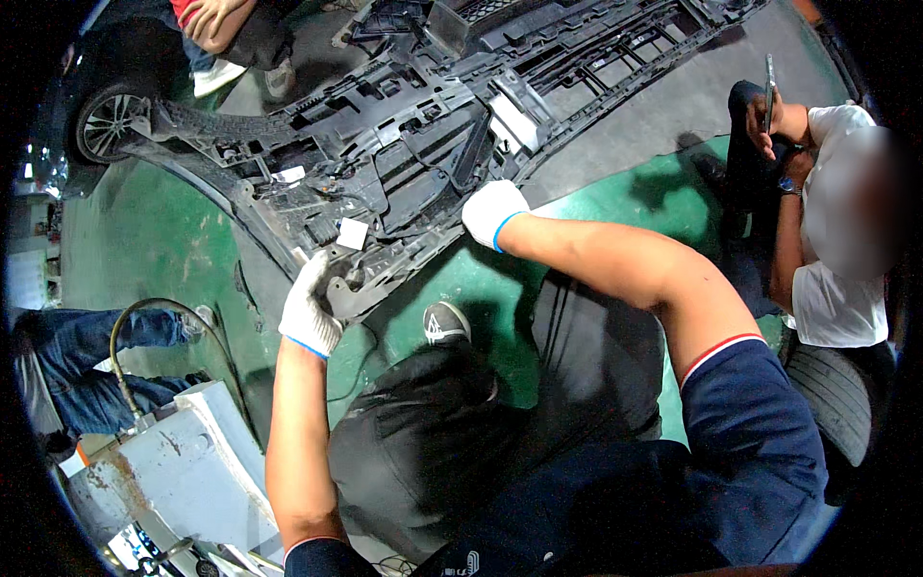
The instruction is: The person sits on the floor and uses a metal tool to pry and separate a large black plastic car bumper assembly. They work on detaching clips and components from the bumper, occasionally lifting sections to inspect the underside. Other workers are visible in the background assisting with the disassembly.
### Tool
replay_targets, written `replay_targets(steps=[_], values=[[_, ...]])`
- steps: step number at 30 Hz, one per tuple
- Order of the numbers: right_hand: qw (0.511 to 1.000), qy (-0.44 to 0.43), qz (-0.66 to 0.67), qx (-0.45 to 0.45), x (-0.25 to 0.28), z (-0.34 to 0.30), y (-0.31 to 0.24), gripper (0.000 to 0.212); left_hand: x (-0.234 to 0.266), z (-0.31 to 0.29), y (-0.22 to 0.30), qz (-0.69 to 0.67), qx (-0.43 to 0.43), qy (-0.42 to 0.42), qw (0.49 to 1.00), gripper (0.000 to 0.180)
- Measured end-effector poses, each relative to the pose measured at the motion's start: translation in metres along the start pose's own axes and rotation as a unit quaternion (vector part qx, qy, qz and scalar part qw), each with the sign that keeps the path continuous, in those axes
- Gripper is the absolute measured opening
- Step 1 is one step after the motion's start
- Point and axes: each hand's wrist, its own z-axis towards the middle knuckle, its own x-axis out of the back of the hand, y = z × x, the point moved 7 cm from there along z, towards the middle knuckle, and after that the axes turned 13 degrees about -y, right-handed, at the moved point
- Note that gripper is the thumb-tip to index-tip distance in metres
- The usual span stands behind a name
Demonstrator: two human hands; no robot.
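Note:
A large black car bumper lies with its ribbed inner side up, slanting from the near left to the far right. At its near left corner my left hand, in a white knit glove with a blue cuff, is closed on the edge. Farther right along the near edge, my right hand wears the same kind of glove and is closed at the rim, its fingers partly hidden. Cables run across the bumper. Between my hands sits a white label, and a white piece lies beyond my right hand.
A seated person at the right holds a phone, near a tyre. Other people's legs and crossed arms show at the left. A grey metal machine with a hose stands near left; a car wheel is far left.

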Motion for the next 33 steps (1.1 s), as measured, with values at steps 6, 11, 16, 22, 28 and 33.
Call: replay_targets(steps=[6, 11, 16, 22, 28, 33], values=[[1.0, -0.015, -0.004, 0.006, 0.002, -0.001, -0.004, 0.028, 0.021, -0.006, -0.011, 0.143, -0.094, 0.105, 0.98, 0.031], [0.997, -0.076, 0.007, -0.028, 0.01, 0.0, 0.002, 0.03, 0.012, -0.011, -0.015, 0.076, -0.14, 0.09, 0.983, 0.028], [0.987, -0.156, -0.018, -0.043, 0.018, 0.004, 0.001, 0.032, 0.02, -0.017, -0.01, 0.11, -0.161, 0.13, 0.972, 0.026], [0.976, -0.193, -0.086, -0.055, 0.061, 0.015, -0.005, 0.028, 0.022, -0.008, -0.005, 0.13, -0.167, 0.042, 0.976, 0.029], [0.977, -0.203, -0.045, 0.044, 0.087, 0.06, 0.002, 0.036, 0.025, 0.0, -0.001, 0.114, -0.089, 0.094, 0.985, 0.037], [0.961, -0.247, -0.084, 0.089, 0.085, 0.087, 0.004, 0.04, 0.042, -0.016, 0.001, 0.287, -0.044, 0.038, 0.956, 0.041]])
